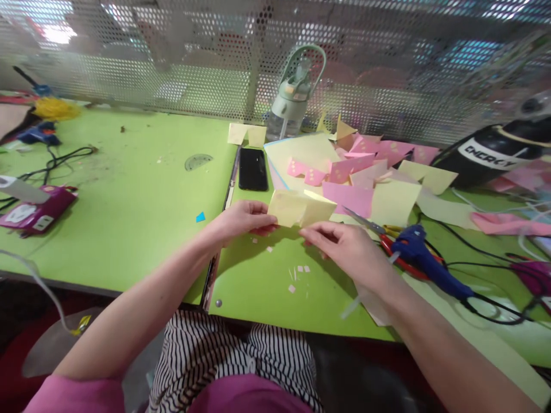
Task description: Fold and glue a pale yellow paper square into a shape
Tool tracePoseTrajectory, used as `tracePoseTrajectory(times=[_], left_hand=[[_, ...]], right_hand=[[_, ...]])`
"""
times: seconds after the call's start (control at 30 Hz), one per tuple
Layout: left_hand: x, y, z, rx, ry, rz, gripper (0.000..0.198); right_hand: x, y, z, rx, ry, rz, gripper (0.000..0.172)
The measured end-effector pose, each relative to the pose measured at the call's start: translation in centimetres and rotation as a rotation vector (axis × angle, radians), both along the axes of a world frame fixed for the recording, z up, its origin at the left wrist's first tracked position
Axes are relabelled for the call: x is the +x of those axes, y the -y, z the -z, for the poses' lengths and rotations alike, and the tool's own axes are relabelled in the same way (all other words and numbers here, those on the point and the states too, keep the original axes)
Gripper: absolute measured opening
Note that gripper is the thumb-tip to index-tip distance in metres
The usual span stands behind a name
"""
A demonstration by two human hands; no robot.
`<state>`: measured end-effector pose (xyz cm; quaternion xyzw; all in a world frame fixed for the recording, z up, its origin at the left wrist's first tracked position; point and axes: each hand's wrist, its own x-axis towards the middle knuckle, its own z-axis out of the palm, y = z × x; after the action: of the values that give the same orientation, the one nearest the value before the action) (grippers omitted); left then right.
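A folded pale-yellow paper piece [301, 207] is held just above the green table [142, 189] between both hands. My left hand [241, 221] grips its left end. My right hand [344, 246] pinches its lower right edge with the fingertips. Small paper scraps [297, 272] lie on the table below the hands. A blue glue gun [424, 258] and red-handled scissors [383, 235] lie just right of my right hand.
A heap of pink and yellow paper pieces [365, 172] sits behind the hands. A black phone [253, 168] and a pale-green water bottle [295, 94] stand further back. A black jug [491, 155] is at right, cables and a purple packet [37, 209] at left.
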<state>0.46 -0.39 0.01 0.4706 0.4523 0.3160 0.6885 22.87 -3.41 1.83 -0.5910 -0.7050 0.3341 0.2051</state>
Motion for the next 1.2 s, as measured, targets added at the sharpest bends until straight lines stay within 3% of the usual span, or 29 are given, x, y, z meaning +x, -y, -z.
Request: tracePoseTrajectory(times=[0.17,0.33,0.47,0.6,0.77,0.97,1.1,1.2], left_hand=[[-0.2,-0.2,0.4,0.010,0.016,-0.011,0.010],[-0.1,-0.1,0.2,-0.025,0.025,-0.060,0.007],[0.0,0.0,0.1,-0.069,0.027,-0.096,0.009],[-0.1,0.1,0.3,-0.072,0.052,-0.109,0.010],[-0.2,0.2,0.7,-0.060,0.090,-0.123,0.006],[-0.2,0.3,0.8,-0.064,0.097,-0.109,0.006],[0.2,0.2,0.8,-0.104,0.121,-0.154,0.008],[0.4,0.0,0.7,-0.118,0.137,-0.139,0.009]], right_hand=[[2.7,2.0,-0.4,0.150,0.241,-0.070,0.022],[4.6,3.7,0.0,0.150,0.302,-0.126,0.024],[7.1,4.4,-0.4,0.257,0.419,-0.012,0.026],[11.4,4.4,-1.2,0.445,0.729,0.123,0.026],[15.0,4.7,-1.0,0.395,0.995,0.095,0.033],[15.5,3.9,0.5,0.363,0.961,0.096,0.044],[16.5,3.6,-1.2,0.271,0.713,0.078,0.031],[17.2,4.0,-2.5,0.316,0.570,0.246,0.037]])
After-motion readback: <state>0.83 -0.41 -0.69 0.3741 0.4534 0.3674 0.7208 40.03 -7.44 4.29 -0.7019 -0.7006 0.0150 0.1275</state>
